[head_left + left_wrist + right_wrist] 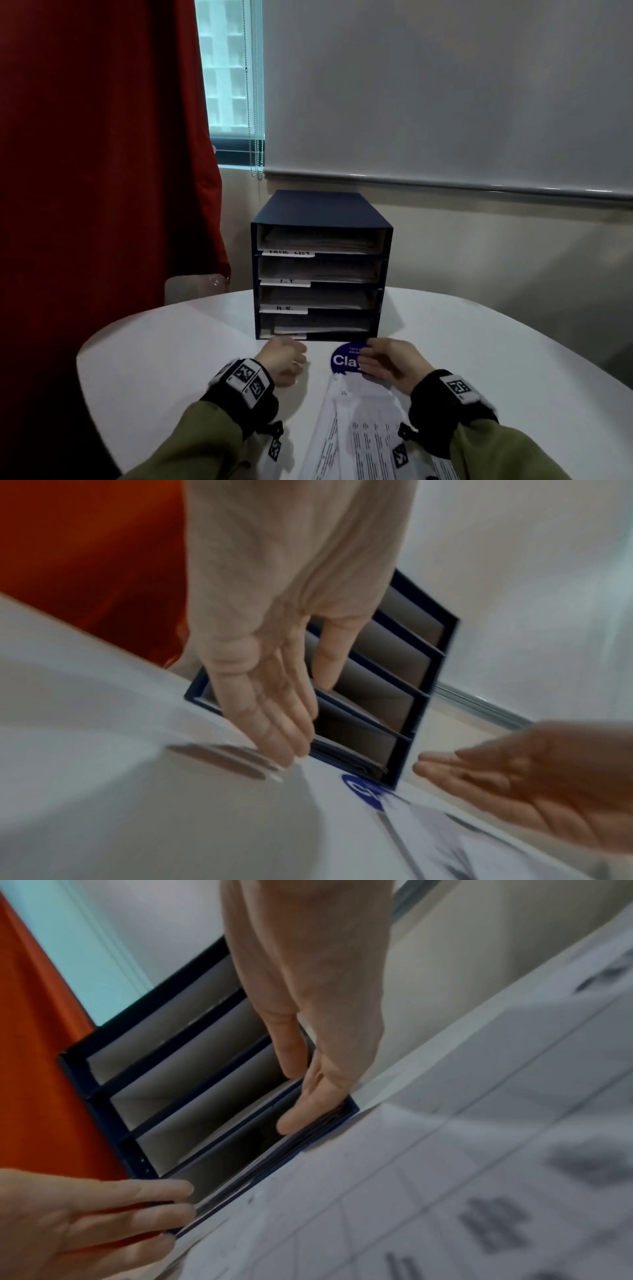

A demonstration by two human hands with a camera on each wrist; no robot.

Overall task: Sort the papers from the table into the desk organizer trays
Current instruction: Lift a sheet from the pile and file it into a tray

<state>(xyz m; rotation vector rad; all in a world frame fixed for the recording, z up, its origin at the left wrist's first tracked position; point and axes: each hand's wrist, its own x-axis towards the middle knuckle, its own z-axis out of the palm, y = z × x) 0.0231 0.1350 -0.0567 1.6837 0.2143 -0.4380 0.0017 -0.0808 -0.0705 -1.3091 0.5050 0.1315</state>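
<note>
A dark blue desk organizer (322, 212) with several stacked trays stands on the white table (171, 349). Three trays carry the labels "TASK LIST", "I.T" and "H.R.", and each tray holds sheets. Printed papers (363, 428) lie fanned on the table near me. My left hand (284, 356) is just in front of the bottom tray's left end; in the left wrist view the left hand (308, 723) has straight fingers and holds nothing. My right hand (380, 359) hovers over the top of the papers. In the right wrist view the right hand (294, 1104) has straight fingers near the bottom tray's right end.
A round blue sticker (342, 359) reading "Clay" lies on the table between the organizer and the papers. A red curtain (102, 137) hangs at the left. A whiteboard (445, 85) covers the wall behind the table. The table's rounded edge curves off at left and right.
</note>
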